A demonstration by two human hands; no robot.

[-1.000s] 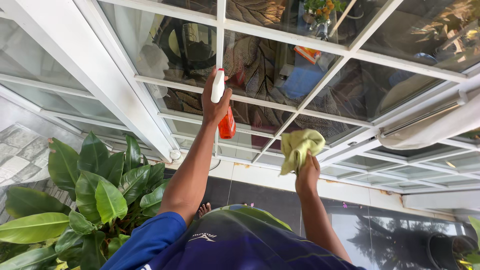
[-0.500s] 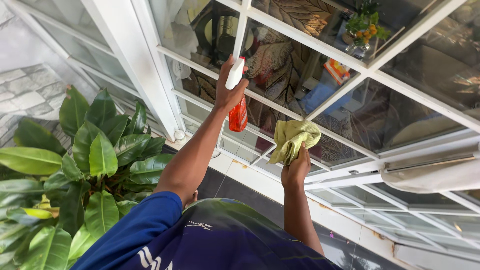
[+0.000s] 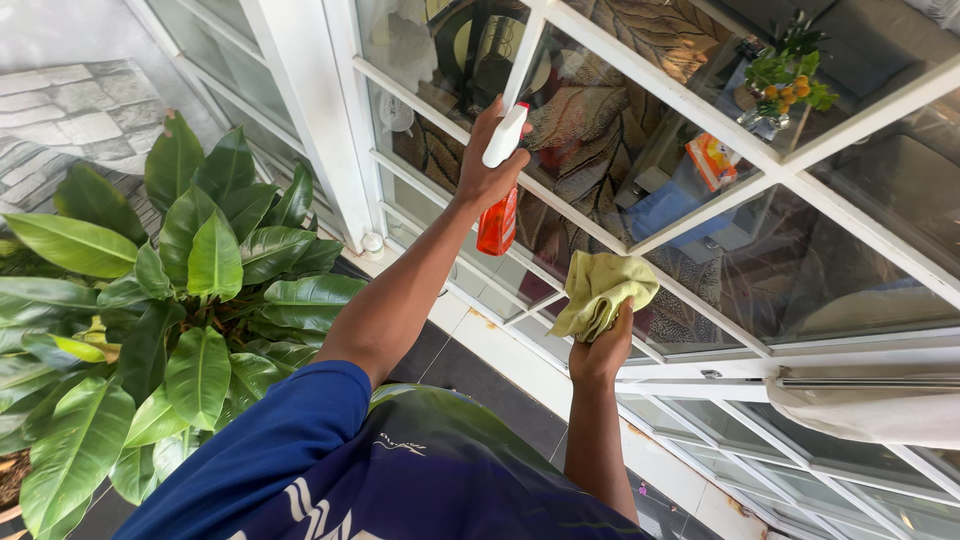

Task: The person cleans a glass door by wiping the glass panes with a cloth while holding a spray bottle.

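**Fingers on the trigger, cloth bunched below**

Fingers of the left hand wrap the neck of an orange spray bottle, its white nozzle aimed at the glass pane. At five o'clock from it, the right hand grips a yellow-green cloth just off the white window frame. Spraying seems in hand; wiping would call for pressing the cloth flat. A leafy plant stands at nine o'clock.

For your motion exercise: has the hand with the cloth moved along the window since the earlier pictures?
Cannot tell. The right hand and cloth sit beside the same white bar crossing throughout; it is mostly the camera that swings.
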